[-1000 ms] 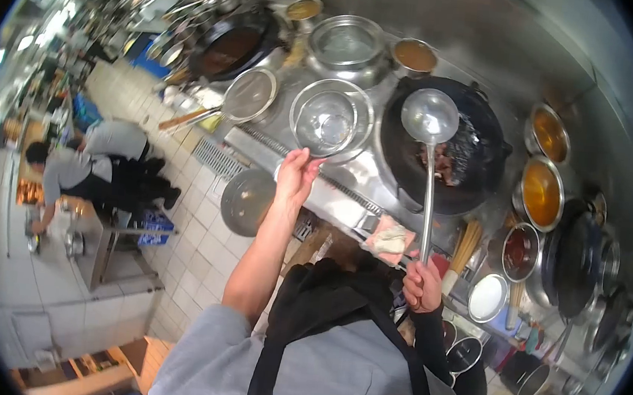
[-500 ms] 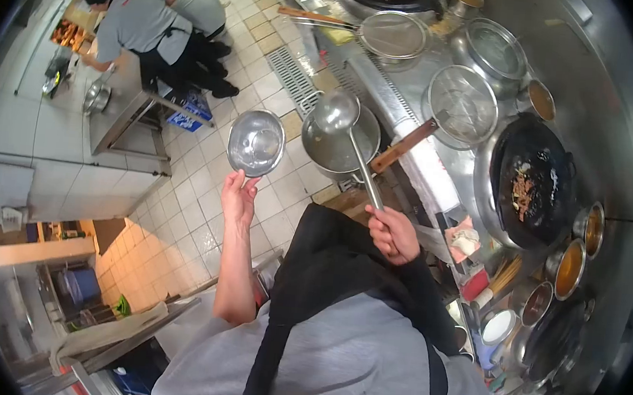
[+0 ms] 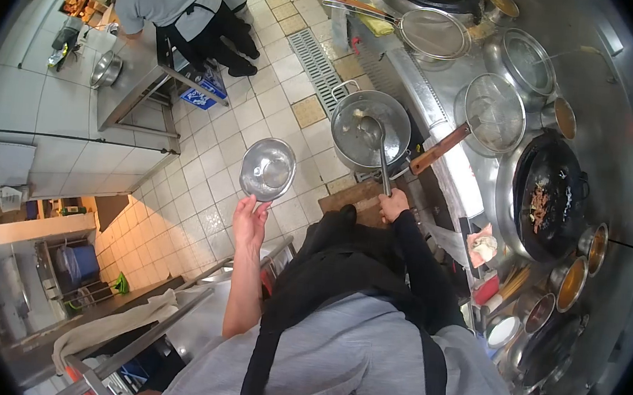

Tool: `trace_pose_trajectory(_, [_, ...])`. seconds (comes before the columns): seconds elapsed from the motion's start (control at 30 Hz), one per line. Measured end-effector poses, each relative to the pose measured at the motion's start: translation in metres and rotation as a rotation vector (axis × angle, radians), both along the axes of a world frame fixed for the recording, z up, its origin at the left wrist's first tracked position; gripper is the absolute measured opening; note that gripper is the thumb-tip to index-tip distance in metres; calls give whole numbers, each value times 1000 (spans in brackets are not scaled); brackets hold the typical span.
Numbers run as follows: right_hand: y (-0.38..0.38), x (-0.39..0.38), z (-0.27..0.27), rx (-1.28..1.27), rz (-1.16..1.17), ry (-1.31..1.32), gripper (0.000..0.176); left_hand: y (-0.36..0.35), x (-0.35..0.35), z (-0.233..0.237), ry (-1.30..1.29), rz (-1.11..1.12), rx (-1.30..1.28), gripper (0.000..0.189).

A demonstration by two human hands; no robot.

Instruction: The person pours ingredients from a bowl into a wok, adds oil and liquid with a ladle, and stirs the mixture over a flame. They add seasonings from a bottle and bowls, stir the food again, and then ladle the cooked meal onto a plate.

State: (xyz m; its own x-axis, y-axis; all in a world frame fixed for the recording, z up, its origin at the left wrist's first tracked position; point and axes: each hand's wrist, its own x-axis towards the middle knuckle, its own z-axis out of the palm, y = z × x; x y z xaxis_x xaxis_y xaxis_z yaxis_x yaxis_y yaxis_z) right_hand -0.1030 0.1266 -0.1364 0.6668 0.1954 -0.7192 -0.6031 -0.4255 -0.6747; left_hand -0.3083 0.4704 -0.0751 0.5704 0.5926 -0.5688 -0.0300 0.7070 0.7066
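Observation:
My left hand (image 3: 251, 222) grips a shiny metal bowl (image 3: 268, 169) by its near rim, holding it out over the tiled floor. To its right stands a large metal pot (image 3: 344, 143) with a loop handle at the far side. My right hand (image 3: 392, 205) is wrapped round the handle of a long metal ladle (image 3: 384, 166). The ladle's round head overlaps the inside of the pot, near a small pale lump. Right of the pot, on the range, a black wok (image 3: 550, 192) holds a small heap of browned food pieces.
A round strainer (image 3: 494, 111) with a wooden handle (image 3: 441, 148) juts over the range edge beside the pot. Several sauce containers (image 3: 571, 284) line the right side. Another person (image 3: 179, 5) bends over a counter at the upper left. A metal rail (image 3: 147, 326) runs at the lower left.
The ladle has gone from raised above the pot's near side down into the pot's outline, with my right hand lower. The bowl stays in my left hand. The view has shifted slightly.

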Motion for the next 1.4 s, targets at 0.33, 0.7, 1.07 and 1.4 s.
trace_pose_trajectory(0.33, [-37,-23,53,639,-420,526,12,8,41,-13,-1,-56,-7,15])
trace_pose_trajectory(0.7, [-68,-43,170,735,-335,422,22,-11,107,-15,42,-91,81,15])
trace_pose_trajectory(1.07, [-102,-18,179,901,-363,545,22,-47,132,-11,-33,-37,65,15])
trace_pose_trajectory(1.4, [-196,-34,251,1007,-527,494,28,-57,127,-11,-61,-27,60,17])
